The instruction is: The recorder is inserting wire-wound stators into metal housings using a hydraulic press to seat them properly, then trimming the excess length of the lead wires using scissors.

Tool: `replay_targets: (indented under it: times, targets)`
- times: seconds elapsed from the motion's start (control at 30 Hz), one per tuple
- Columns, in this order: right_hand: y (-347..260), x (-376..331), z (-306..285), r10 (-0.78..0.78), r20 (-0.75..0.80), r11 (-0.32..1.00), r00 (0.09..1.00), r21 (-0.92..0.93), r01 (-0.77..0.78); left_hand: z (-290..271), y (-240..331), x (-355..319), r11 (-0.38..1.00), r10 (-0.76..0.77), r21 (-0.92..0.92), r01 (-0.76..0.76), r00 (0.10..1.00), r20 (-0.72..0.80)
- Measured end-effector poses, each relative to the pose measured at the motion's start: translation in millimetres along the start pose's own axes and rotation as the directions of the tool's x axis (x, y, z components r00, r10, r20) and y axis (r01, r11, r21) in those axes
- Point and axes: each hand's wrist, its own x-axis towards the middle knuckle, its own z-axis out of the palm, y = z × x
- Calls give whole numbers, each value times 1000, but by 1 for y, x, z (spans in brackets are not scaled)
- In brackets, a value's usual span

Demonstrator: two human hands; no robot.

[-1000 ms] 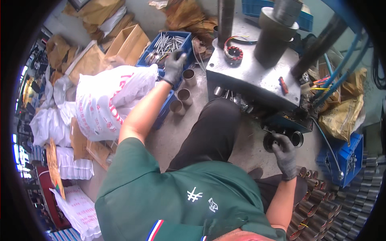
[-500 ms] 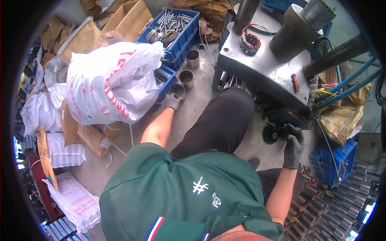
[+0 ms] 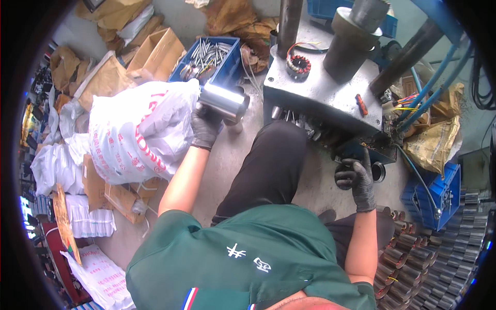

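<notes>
At left, a white woven sack (image 3: 137, 132) sits beside your gloved left hand (image 3: 206, 124), which is closed around a shiny open-ended metal sleeve (image 3: 225, 102), raised and tilted. Beyond it, a blue bin (image 3: 234, 65) holds metal shafts. Farther right, a wire-wound stator (image 3: 298, 71) rests on the machine's steel plate (image 3: 323, 92). Your gloved right hand (image 3: 356, 178) points its index finger out, other fingers curled; you may be touching something, but I can't tell. Just beside it is a dark ring (image 3: 383, 172).
</notes>
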Motion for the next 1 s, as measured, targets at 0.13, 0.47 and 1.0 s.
replay_targets:
  times: [0.13,0.47,1.0]
  targets:
    - [10,15,9,-5,32,999,999,-38,6,139,9,-8,978,49,-209,-15,986,159]
    - [-80,-90,3,-994,21,46,104,-800,599,288,-118,-33,724,-312,-345,597,730,608]
    - [-185,-27,-139,-987,-100,75,-123,-977,198,277,-153,-33,713,-486,-193,674,673,557]
